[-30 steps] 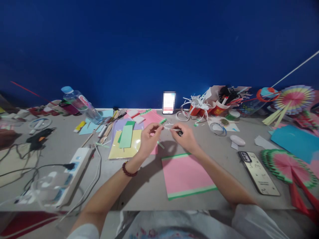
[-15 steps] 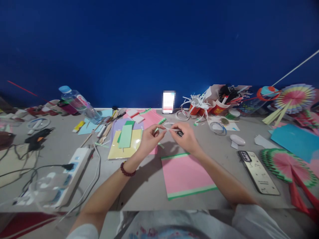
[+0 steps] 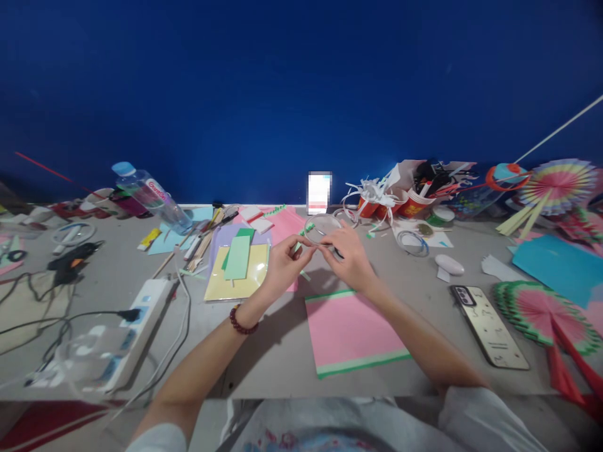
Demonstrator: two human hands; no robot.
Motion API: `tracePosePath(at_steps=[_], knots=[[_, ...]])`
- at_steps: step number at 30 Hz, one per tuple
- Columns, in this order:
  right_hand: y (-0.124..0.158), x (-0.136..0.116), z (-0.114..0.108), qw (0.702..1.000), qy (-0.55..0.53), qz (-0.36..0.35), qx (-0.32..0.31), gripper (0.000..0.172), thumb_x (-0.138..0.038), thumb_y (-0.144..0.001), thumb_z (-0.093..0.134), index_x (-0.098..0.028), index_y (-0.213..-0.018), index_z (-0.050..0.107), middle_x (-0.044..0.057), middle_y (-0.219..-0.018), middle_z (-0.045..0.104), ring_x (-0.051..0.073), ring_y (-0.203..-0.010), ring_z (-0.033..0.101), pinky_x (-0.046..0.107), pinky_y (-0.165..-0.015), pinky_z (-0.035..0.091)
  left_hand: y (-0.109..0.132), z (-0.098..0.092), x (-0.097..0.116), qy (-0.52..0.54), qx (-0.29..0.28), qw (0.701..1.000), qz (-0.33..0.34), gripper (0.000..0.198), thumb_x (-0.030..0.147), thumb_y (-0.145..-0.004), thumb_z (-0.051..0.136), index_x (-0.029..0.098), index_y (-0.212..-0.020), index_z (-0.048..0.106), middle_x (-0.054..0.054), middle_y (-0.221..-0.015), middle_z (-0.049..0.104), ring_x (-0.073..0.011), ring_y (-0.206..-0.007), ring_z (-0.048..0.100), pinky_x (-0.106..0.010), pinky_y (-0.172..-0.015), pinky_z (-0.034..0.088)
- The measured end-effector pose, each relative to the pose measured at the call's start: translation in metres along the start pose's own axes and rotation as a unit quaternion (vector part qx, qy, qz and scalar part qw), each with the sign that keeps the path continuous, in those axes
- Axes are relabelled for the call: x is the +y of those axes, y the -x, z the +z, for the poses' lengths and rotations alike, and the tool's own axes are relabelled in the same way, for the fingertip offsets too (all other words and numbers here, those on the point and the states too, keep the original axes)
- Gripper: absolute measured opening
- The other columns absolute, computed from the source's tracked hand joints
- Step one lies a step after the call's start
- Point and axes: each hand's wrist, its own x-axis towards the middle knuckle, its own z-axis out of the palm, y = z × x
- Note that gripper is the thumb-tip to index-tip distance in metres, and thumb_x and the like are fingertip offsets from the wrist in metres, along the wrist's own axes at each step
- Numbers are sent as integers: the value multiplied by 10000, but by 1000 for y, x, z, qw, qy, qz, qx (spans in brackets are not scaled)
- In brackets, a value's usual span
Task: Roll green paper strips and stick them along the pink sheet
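Between both hands, above the middle of the table, is a thin pale ring that looks like a roll of narrow tape (image 3: 307,230). My left hand (image 3: 286,263) pinches its near edge with thumb and forefinger. My right hand (image 3: 347,254) is closed on the same edge, its fingertips meeting those of the left. Whether a tape end is between the fingertips is too small to tell. Below my right hand lies a pink paper sheet (image 3: 353,333) with green strips along two edges. Left of my left hand, light green paper (image 3: 238,257) rests on a yellow packet (image 3: 221,289).
A power strip (image 3: 136,333), a glue gun (image 3: 73,263) and a tilted bottle (image 3: 153,194) are on the left. Cups of paper strips and tools (image 3: 414,204) stand at the back right. A phone (image 3: 490,326) and folded paper fans (image 3: 546,311) lie at right.
The ring has turned up between my fingers, so its round opening now shows more fully. My right hand has tilted slightly, and the fingertips have come together.
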Motion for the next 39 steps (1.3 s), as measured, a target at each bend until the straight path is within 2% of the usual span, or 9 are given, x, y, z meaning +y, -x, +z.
tracePosePath(at_steps=[5, 8, 13, 16, 19, 27, 31, 35, 39], knots=[[-1, -1, 0, 1000, -7, -5, 14, 143, -269, -929, 474, -243, -888, 609, 44, -829, 645, 215, -850, 580, 468, -1009, 378, 3, 0, -1, -93, 41, 994, 44, 222, 400, -806, 661, 191, -877, 637, 59, -565, 406, -84, -504, 319, -221, -488, 276], [0, -2, 0, 1000, -9, -7, 21, 139, -274, -926, 482, -243, -884, 611, 45, -829, 647, 218, -857, 582, 479, -1016, 374, 4, 1, -3, -111, 61, 990, 60, 234, 411, -805, 664, 191, -880, 636, 54, -592, 452, -81, -497, 332, -223, -499, 298], [1, 0, 1, 1000, -15, 5, 16, 145, -292, -922, 482, -243, -887, 615, 51, -842, 652, 224, -875, 587, 489, -1023, 369, 4, 1, -1, -104, 37, 991, 72, 193, 384, -848, 615, 196, -882, 643, 17, -709, 598, -71, -478, 372, -220, -506, 353], [1, 0, 1, 1000, -20, 5, 14, 126, -276, -910, 498, -243, -880, 616, 51, -848, 660, 222, -873, 592, 477, -1015, 378, 2, -1, 0, -99, 21, 991, 93, 154, 336, -873, 581, 194, -872, 640, -11, -770, 646, -94, -565, 505, -213, -545, 406], [0, -3, 0, 999, -36, 5, 27, 113, -244, -892, 515, -241, -883, 628, 50, -843, 669, 217, -858, 602, 472, -1007, 386, 3, -2, -1, -113, 5, 985, 130, 131, 282, -892, 539, 196, -867, 635, -31, -808, 665, -121, -677, 587, -211, -586, 442], [-2, -11, -4, 991, -113, 60, 32, 100, -237, -853, 541, -236, -808, 630, 22, -787, 683, 194, -779, 627, 468, -999, 405, 6, 1, -9, -195, 4, 952, 235, 119, 210, -898, 491, 197, -899, 609, -33, -779, 677, -102, -635, 613, -185, -558, 448], [-1, -14, -5, 992, -113, 52, 36, 97, -230, -860, 538, -235, -808, 619, 20, -788, 681, 188, -777, 624, 463, -993, 409, 7, 1, -10, -213, 29, 943, 254, 102, 207, -888, 510, 197, -879, 611, -21, -719, 656, -95, -586, 582, -195, -552, 427], [-3, -20, -11, 993, -96, 33, 64, 105, -207, -862, 537, -239, -820, 628, 30, -796, 678, 196, -805, 624, 454, -966, 427, 9, 1, -12, -245, 80, 926, 275, 98, 250, -864, 579, 206, -918, 648, -3, -640, 606, -99, -534, 528, -215, -526, 389], [-4, -25, -14, 994, -70, 40, 79, 120, -221, -869, 525, -246, -812, 627, 32, -776, 671, 206, -795, 623, 473, -964, 427, 11, 1, -12, -269, 122, 908, 297, 214, 317, -822, 660, 207, -1005, 666, 9, -598, 583, -92, -486, 487, -214, -498, 376]])
